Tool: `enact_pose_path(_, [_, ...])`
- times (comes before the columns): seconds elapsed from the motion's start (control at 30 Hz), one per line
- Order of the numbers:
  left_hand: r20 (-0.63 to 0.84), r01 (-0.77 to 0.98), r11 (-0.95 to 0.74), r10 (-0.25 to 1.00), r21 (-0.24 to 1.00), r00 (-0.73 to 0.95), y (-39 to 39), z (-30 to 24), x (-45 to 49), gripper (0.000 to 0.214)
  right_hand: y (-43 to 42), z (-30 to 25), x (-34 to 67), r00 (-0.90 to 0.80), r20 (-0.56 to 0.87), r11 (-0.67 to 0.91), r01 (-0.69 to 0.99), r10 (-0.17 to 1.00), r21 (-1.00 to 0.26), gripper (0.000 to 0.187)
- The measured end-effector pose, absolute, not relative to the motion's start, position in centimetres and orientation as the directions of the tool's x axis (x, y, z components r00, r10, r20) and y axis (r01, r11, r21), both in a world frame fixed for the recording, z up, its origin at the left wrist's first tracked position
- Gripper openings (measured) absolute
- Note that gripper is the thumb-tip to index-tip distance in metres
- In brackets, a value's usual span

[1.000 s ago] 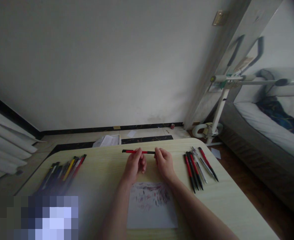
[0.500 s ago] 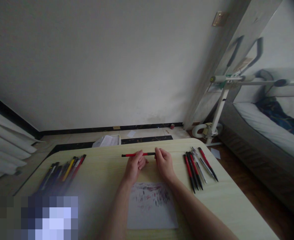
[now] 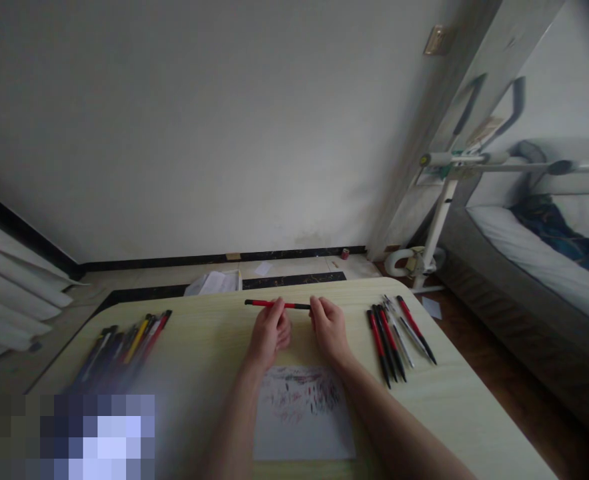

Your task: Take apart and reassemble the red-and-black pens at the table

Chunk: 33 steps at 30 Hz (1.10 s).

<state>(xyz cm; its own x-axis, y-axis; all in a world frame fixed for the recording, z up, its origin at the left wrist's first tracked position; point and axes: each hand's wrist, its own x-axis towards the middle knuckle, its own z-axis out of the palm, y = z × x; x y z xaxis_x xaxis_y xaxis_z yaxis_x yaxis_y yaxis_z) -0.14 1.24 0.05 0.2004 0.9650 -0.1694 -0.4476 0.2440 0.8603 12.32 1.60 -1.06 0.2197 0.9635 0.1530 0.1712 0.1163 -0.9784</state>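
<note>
Between both hands a red and black pen (image 3: 292, 306) lies level above the far part of the table (image 3: 199, 340). My left hand (image 3: 271, 331) is closed round its red barrel, thumb on top. At the black right end, my right hand (image 3: 328, 327) pinches the pen, and its fingertips hide that tip. Just below my wrists rests a white sheet of paper (image 3: 301, 437) covered with short black and red pen strokes. To the right of my right hand, several red-black pens (image 3: 378, 343) and clear-barrelled pens (image 3: 403, 340) lie side by side.
At the table's left lies a blurred row of several pens (image 3: 137, 343), one of them yellow. A box with papers (image 3: 217, 283) stands on the floor beyond the far edge. White exercise equipment (image 3: 437, 227) and a grey bed (image 3: 499, 287) are at the right.
The left end of the pen has risen slightly. My left fingers have curled in closer beneath it, while my right hand keeps its place.
</note>
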Motion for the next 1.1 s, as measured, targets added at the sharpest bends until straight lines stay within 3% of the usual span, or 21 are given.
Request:
enact_pose_path(0.33, [-0.031,-0.441,0.084,0.991,0.893,0.127,1.7,-0.7,0.0,0.031,1.5,-0.8,12.3,0.228,0.149,0.117,0.15,0.962,-0.982,0.038])
enact_pose_path(0.53, [-0.015,-0.372,0.065,0.99,0.926,0.137,1.8,-1.1,0.0,0.041,1.5,-0.9,12.2,0.201,0.097,0.081,0.09,0.975,-0.993,0.039])
enact_pose_path(0.93, [-0.141,-0.399,0.163,0.987,0.903,0.083,1.8,-1.1,0.1,0.042,1.4,-0.8,12.1,0.173,0.147,0.124,0.133,0.974,-0.983,0.04])
enact_pose_path(1.1, [-0.131,-0.397,0.169,0.984,0.902,0.121,1.7,-1.0,0.0,0.043,1.4,-0.7,12.1,0.178,0.145,0.12,0.145,0.973,-0.982,0.04])
